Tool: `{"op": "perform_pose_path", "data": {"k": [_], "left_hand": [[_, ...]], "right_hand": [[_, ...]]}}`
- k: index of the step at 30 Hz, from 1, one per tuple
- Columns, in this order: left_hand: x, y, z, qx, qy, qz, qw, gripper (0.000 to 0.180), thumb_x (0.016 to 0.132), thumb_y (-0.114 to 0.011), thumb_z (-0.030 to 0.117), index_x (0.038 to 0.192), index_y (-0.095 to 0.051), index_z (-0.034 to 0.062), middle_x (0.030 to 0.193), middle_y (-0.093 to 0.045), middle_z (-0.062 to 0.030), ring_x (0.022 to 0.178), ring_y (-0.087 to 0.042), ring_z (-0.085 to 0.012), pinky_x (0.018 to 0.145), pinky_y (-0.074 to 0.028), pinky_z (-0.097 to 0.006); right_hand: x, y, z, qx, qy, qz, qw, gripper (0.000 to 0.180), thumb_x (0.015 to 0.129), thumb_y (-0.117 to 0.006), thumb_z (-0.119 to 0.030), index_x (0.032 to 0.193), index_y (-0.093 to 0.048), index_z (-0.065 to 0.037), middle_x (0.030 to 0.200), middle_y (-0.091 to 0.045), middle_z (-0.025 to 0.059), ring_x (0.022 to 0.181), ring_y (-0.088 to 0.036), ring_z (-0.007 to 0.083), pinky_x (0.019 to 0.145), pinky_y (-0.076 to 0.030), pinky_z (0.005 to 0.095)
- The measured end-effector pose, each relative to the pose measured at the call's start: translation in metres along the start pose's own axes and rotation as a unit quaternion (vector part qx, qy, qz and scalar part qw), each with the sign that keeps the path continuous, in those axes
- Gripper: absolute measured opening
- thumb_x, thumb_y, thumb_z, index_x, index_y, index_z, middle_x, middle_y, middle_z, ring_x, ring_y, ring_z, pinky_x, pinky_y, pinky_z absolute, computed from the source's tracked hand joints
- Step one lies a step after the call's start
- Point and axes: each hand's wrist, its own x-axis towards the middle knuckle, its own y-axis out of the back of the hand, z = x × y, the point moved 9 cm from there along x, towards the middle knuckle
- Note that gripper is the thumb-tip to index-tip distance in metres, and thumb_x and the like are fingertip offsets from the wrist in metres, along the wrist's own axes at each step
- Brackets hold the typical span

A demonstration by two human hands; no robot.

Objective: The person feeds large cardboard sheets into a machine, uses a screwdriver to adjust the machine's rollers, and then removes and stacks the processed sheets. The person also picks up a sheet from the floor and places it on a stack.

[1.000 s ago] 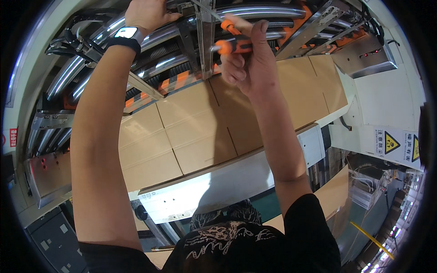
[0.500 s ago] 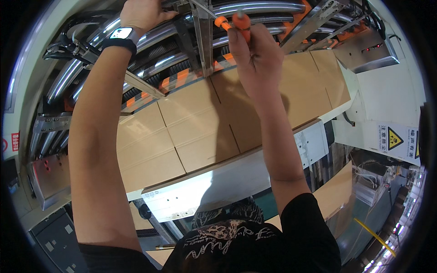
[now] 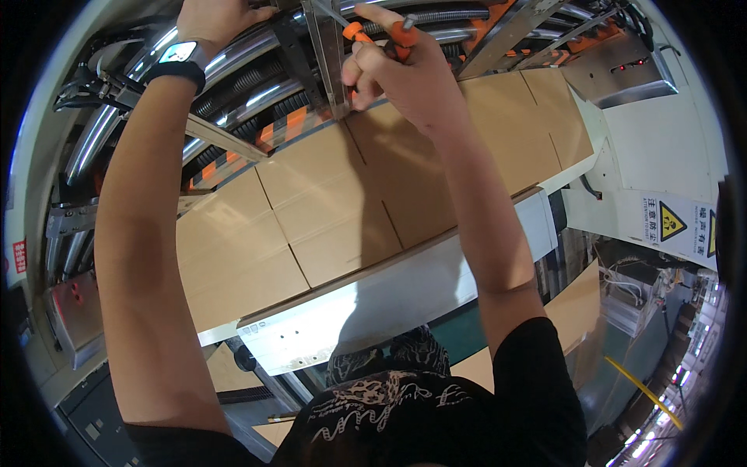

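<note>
My right hand [image 3: 405, 74] is closed around an orange-handled tool [image 3: 401, 35], held against an upright metal bracket [image 3: 327, 58] at the top of the machine. My left hand [image 3: 214, 15] reaches up to the metal frame beside the bracket and grips it; its fingers are partly cut off by the picture's rim. A black watch with a lit face [image 3: 179, 56] sits on my left wrist. Flat brown cardboard sheets [image 3: 311, 202] lie on the machine bed under both forearms.
Curved shiny metal rails [image 3: 117, 117] and ribbed black hoses [image 3: 257, 74] run along the top left. A white machine edge [image 3: 373, 303] borders the cardboard. A grey metal box with red lights [image 3: 622, 66] and a yellow warning sign [image 3: 673, 222] are at the right.
My right hand with the orange tool has moved up and a little left, closer to the metal bracket. My left hand stays on the frame.
</note>
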Motion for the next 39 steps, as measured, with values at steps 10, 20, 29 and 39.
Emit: {"op": "perform_pose_path", "data": {"k": [10, 20, 29, 39], "left_hand": [[-0.001, -0.001, 0.0, 0.016, 0.02, -0.007, 1.0, 0.084, 0.058, -0.074, 0.046, 0.121, -0.042, 0.0004, 0.104, -0.058, -0.0201, 0.091, -0.058, -0.0339, 0.076, -0.048, -0.039], [-0.001, 0.0, -0.001, 0.014, 0.021, -0.011, 1.0, 0.085, 0.059, -0.072, 0.049, 0.123, -0.042, 0.0012, 0.103, -0.058, -0.0194, 0.087, -0.059, -0.0342, 0.073, -0.048, -0.04], [-0.001, -0.001, 0.001, 0.015, 0.008, 0.0, 1.0, 0.085, 0.06, -0.071, 0.049, 0.124, -0.042, 0.0006, 0.106, -0.058, -0.0201, 0.091, -0.058, -0.0354, 0.075, -0.048, -0.041], [0.005, -0.006, 0.006, 0.025, 0.022, -0.013, 0.999, 0.085, 0.061, -0.071, 0.049, 0.124, -0.041, 0.0004, 0.106, -0.057, -0.0194, 0.09, -0.058, -0.0345, 0.076, -0.047, -0.04]], "right_hand": [[-0.013, -0.029, -0.037, -0.61, 0.343, -0.016, 0.714, 0.045, 0.068, -0.059, -0.005, 0.108, -0.049, 0.012, 0.056, -0.058, 0.0123, 0.049, -0.061, 0.0227, 0.043, -0.048, 0.0301], [-0.02, -0.045, -0.051, -0.742, 0.386, -0.017, 0.549, 0.043, 0.068, -0.063, -0.004, 0.109, -0.054, 0.006, 0.054, -0.056, 0.0029, 0.046, -0.056, 0.0114, 0.041, -0.045, 0.0241], [-0.016, -0.045, -0.057, -0.753, 0.322, -0.118, 0.562, 0.043, 0.073, -0.051, -0.008, 0.109, -0.051, 0.015, 0.057, -0.057, 0.0056, 0.049, -0.058, 0.0147, 0.041, -0.043, 0.0268], [0.009, -0.001, 0.016, 0.242, 0.02, -0.067, 0.968, 0.026, 0.077, -0.056, -0.003, 0.103, -0.058, 0.001, 0.053, -0.048, -0.0016, 0.041, -0.046, 0.007, 0.037, -0.037, 0.0214]]}}
